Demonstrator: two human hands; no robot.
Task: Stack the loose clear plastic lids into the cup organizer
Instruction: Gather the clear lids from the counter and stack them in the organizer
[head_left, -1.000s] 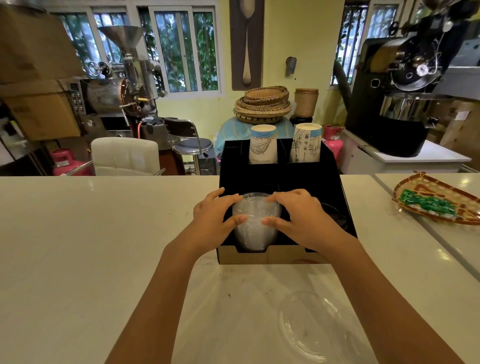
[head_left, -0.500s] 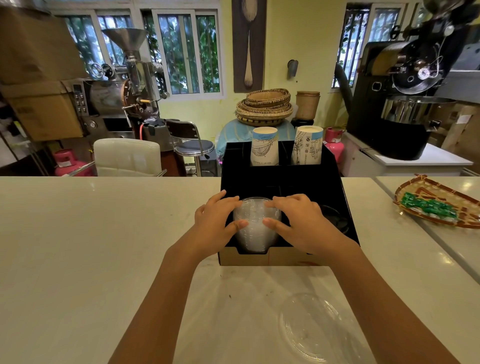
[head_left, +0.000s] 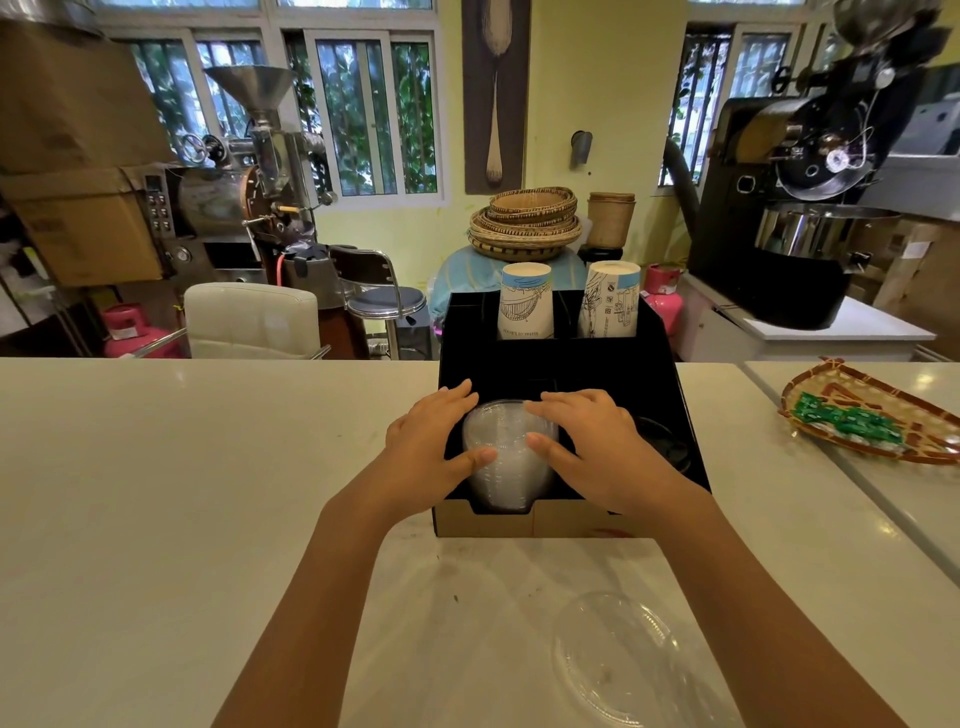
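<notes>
Both hands, left hand and right hand, squeeze the lid stack inside the organizer, fingers clamped; push down gently and straight

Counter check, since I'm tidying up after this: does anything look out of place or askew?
One clear lid lies loose on the counter, outside the organizer. The right paper cup stack leans slightly. Both hands, left and right, steady the lid stack.

On the pale cream tabletop, a black cup organizer with a tan front edge holds clear lids and white paper cups printed with blue-and-black line drawings, while a brown-and-orange patterned woven tray at the right edge carries green packets.
</notes>
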